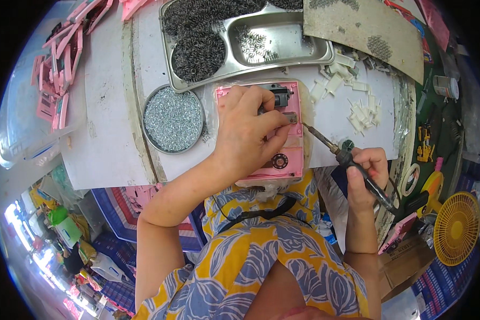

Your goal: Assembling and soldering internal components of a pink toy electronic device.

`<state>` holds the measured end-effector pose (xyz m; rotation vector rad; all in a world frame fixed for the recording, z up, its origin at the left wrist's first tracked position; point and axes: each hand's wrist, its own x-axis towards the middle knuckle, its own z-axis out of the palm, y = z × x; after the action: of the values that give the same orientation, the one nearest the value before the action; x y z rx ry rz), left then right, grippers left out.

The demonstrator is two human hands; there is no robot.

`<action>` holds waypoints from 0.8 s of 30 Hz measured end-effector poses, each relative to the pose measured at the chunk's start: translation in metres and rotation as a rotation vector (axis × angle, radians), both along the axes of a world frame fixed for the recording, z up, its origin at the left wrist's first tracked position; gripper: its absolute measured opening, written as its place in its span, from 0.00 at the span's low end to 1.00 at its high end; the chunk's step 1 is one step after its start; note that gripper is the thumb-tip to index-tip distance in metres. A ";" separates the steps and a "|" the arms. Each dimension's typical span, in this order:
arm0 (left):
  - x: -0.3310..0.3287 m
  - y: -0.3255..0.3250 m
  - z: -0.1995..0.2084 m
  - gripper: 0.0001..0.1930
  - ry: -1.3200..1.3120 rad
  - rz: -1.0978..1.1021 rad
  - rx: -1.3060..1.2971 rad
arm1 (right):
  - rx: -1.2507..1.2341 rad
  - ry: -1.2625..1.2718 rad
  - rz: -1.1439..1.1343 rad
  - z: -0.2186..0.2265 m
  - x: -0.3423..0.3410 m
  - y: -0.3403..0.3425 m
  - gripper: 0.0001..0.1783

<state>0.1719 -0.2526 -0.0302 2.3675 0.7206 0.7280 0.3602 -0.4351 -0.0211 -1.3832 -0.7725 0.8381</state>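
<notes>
A pink plastic housing (295,152) lies on the table in front of me, with a dark motor-like part (282,95) at its far end and a round black part (279,161) near its front. My left hand (246,125) reaches over the housing, thumb and fingers pinched on a small grey metal plate (290,118) at its right side. In my right hand (369,173) is a soldering iron (360,169), gripped by its black handle. Its thin metal tip points up and left, close to the plate; whether they touch I cannot tell.
A round tin of small silvery screws (174,120) stands left of the housing. Behind is a metal tray (234,72) of dark springs. White plastic pieces (364,114) lie to the right, pink parts (58,80) far left. A yellow fan (456,228) stands at right.
</notes>
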 end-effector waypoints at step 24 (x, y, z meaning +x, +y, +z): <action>0.008 0.000 0.012 0.07 0.174 -0.007 0.080 | 0.025 -0.141 0.060 -0.013 0.002 -0.003 0.13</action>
<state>0.1797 -0.2523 -0.0178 2.5280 0.7676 0.5614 0.3622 -0.4385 -0.0342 -1.4138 -0.9341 0.7811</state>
